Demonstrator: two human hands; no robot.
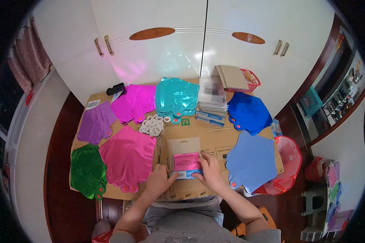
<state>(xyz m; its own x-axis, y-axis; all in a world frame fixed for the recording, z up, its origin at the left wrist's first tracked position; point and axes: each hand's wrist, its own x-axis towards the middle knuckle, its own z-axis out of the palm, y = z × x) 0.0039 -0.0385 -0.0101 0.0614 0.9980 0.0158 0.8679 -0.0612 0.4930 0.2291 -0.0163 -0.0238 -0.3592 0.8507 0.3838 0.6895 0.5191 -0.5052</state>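
Observation:
A flat clear plastic bag (183, 145) with a hang-hole header lies on the cardboard in front of me. Inside it are a folded pink foil sheet (187, 161) and, along the lower edge, a blue-and-white card (186, 174). My left hand (161, 180) grips the lower left corner, its thumb on the card. At the right edge my right hand (210, 172) is closed on the bag, thumb on the card and fingers along the side. Left of the bag lies a large pink foil balloon stack (128, 156); a light blue one (250, 160) lies to the right.
Green (88, 168), purple (95, 124), magenta (134, 101), teal (177, 96) and dark blue foil stacks (250, 111) ring the cardboard surface (178, 131). White rings (152, 126), blue-and-white cards (210, 118), clear bags (212, 94) and a red basket (253, 79) stand farther back. A red tub (288, 162) is at right.

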